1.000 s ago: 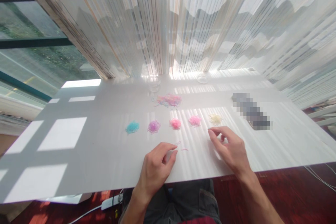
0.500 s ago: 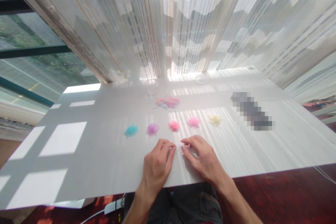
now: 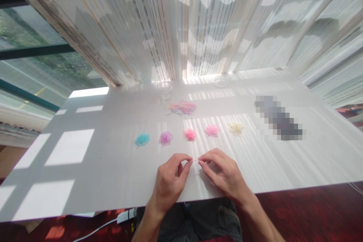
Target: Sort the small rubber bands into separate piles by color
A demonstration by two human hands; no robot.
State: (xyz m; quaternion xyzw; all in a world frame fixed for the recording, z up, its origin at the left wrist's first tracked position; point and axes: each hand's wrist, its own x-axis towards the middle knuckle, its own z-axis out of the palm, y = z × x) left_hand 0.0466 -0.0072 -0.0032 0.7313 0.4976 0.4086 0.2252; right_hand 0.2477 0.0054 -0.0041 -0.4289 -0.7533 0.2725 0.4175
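My left hand and my right hand face each other above the near part of the white table. Thumb and forefinger of each are pinched together. A thin, pale elastic band spans the small gap between the fingertips, held at both ends. Beyond my hands lies a row of small heaps of elastic bands: teal, purple, coral pink, light pink and pale yellow. Farther back spreads a looser mixed-colour pile.
Two clear round containers stand near the back edge, by the striped curtain. A pixelated dark object lies on the right. Below the table's front edge, a white power strip trails a cable.
My fingertips have come closer together, and the right thumb and forefinger have closed into a pinch. A thin band now shows between both hands. The view has shifted slightly.
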